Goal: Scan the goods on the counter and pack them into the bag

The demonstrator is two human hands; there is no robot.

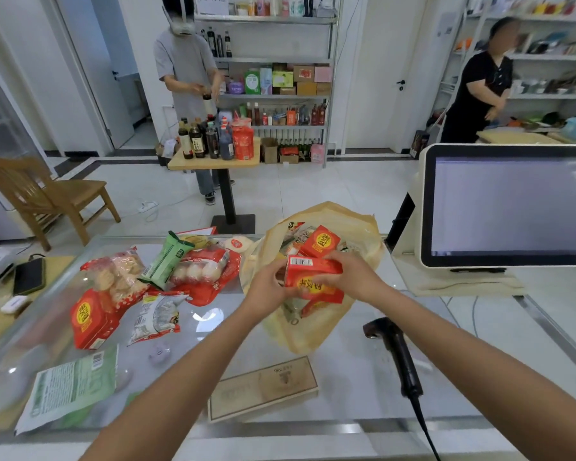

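My left hand point(267, 283) and my right hand point(348, 277) both grip a red box point(311, 277) with a barcode on top, held over the mouth of the yellow plastic bag point(356, 227). Inside the bag lies another red box point(320, 241) among other packs. On the glass counter point(356, 371) to the left lie a third red box point(90, 319), a bag of round snacks point(117, 277), a green pack point(167, 259), a red pack of white balls point(203, 267), a dumpling pack point(157, 316) and a green-and-white pouch point(70, 390).
A black barcode scanner point(399, 354) lies on the counter at the right, its cable running off the front edge. The register screen point(512, 204) stands at the far right. A flat wooden box point(263, 387) shows beneath the glass. A phone point(29, 276) lies at the far left. Two people stand beyond.
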